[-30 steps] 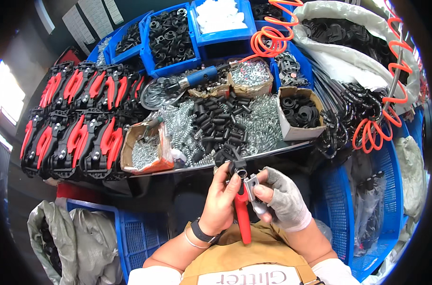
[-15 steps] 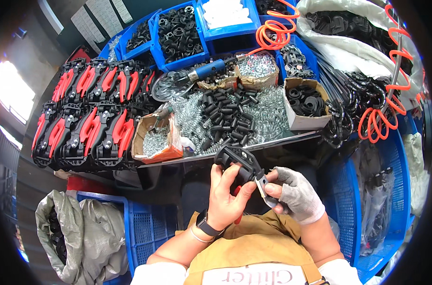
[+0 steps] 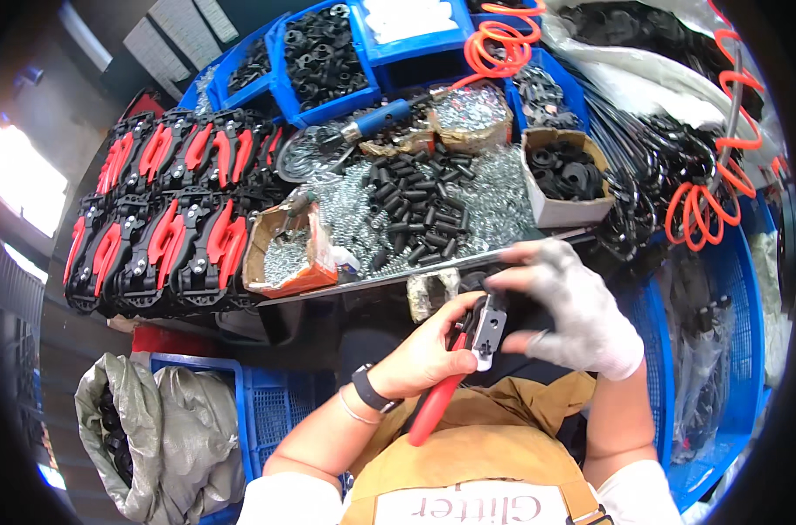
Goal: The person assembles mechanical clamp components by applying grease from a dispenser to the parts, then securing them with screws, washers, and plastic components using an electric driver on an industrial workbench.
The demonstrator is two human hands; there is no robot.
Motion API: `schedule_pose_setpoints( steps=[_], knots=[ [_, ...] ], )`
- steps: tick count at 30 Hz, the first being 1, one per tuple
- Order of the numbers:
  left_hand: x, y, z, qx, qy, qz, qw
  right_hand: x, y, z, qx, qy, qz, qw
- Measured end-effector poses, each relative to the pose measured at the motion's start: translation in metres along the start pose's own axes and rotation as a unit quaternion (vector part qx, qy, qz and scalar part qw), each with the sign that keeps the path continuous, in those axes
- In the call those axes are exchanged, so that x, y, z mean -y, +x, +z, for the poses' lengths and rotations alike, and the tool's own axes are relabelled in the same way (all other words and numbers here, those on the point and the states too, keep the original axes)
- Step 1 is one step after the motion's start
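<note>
My left hand [image 3: 429, 348], bare with a dark wristband, is closed around a black hand tool with a red handle [image 3: 437, 407]. A silver metal piece with holes [image 3: 490, 329] faces up at one side of the tool. The red handle slants down toward my apron. My right hand [image 3: 573, 306], in a grey-white fingerless glove, is slightly blurred just right of the tool. Its fingers and thumb are spread apart, with nothing seen between them. Ahead of both hands, black cylindrical sleeves [image 3: 420, 206] lie heaped on the table among metal springs [image 3: 499, 214].
Red-and-black tools [image 3: 171, 241] are stacked at left. A carton of springs [image 3: 284, 254] and a carton of black rings [image 3: 566, 179] stand near the table edge. Blue bins [image 3: 324, 66] line the back. Coiled orange hoses [image 3: 708, 210] hang right; a grey sack [image 3: 184, 420] sits lower left.
The tool has turned in my left hand, bringing its red handle and metal piece into plain view. My right hand has come off the metal piece, moved up and right, and opened.
</note>
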State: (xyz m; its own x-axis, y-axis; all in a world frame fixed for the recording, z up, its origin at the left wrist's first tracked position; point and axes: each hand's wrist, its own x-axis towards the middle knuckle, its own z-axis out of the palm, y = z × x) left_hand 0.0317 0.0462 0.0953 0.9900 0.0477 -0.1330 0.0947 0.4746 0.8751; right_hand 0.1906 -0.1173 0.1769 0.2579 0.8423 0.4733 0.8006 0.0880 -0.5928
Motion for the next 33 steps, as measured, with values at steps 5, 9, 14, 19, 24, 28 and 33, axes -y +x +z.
schedule_pose_setpoints(
  steps=[5, 9, 14, 19, 24, 28, 33],
  knots=[
    [-0.014, 0.006, 0.001, 0.198, -0.003, -0.119, 0.973, -0.006, -0.002, -0.010, 0.156, -0.057, -0.104, 0.981],
    [-0.008, 0.010, 0.010, 0.139, -0.094, -0.121, 0.978, -0.019, -0.007, -0.012, 0.143, -0.079, -0.088, 0.983],
    [-0.005, 0.031, 0.032, 0.079, -0.076, -0.168, 0.980, -0.039, -0.029, -0.026, 0.094, -0.089, -0.061, 0.990],
    [-0.013, 0.056, 0.016, -0.034, -0.185, 0.051, 0.981, -0.051, -0.080, -0.062, -0.134, -0.051, -0.045, 0.989],
    [0.000, 0.054, -0.100, -0.181, -0.069, 0.204, 0.959, -0.121, -0.184, -0.193, -0.616, 0.091, 0.120, 0.774],
    [0.006, 0.077, -0.131, -0.116, -0.059, 0.157, 0.979, -0.310, -0.286, -0.289, -0.753, 0.014, 0.297, 0.587],
    [-0.001, 0.053, -0.134, -0.176, 0.009, 0.160, 0.971, -0.347, -0.205, -0.321, -0.497, -0.153, 0.471, 0.712]
  ],
)
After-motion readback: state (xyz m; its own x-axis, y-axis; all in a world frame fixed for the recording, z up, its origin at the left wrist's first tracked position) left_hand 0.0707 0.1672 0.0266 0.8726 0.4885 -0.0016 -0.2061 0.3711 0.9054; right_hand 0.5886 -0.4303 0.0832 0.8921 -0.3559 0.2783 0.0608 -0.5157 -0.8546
